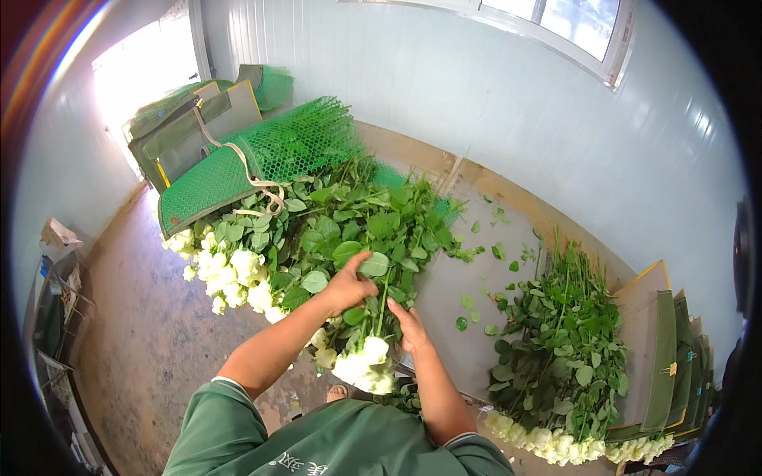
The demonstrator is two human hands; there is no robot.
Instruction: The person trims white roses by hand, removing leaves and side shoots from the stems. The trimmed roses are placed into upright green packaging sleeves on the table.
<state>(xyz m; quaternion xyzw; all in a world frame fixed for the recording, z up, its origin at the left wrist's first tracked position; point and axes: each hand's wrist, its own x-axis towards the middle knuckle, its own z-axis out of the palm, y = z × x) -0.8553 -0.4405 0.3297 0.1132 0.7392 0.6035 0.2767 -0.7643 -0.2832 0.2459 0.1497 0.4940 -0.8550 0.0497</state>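
Observation:
Long-stemmed white roses (pixel 363 364) lie before me, blooms toward my body and leafy stems pointing away. My left hand (pixel 350 287) reaches into the leaves at the stems, fingers partly spread, touching a leaf. Beside a green stem, my right hand (pixel 408 326) is at the right edge of this bunch, thumb up; leaves and blooms hide most of its fingers. To the left, more white roses (pixel 229 273) lie under a green plastic mesh sheet (pixel 286 143) with a beige strap (pixel 241 157) across it.
Another pile of white roses (pixel 562 351) lies at the right of the grey table (pixel 446 297), beside several dark green fabric-edged panels (pixel 658 363) with clips. Loose leaves (pixel 467 300) are scattered between the piles. Similar panels (pixel 190 128) stand at back left. A rack (pixel 59 303) stands far left.

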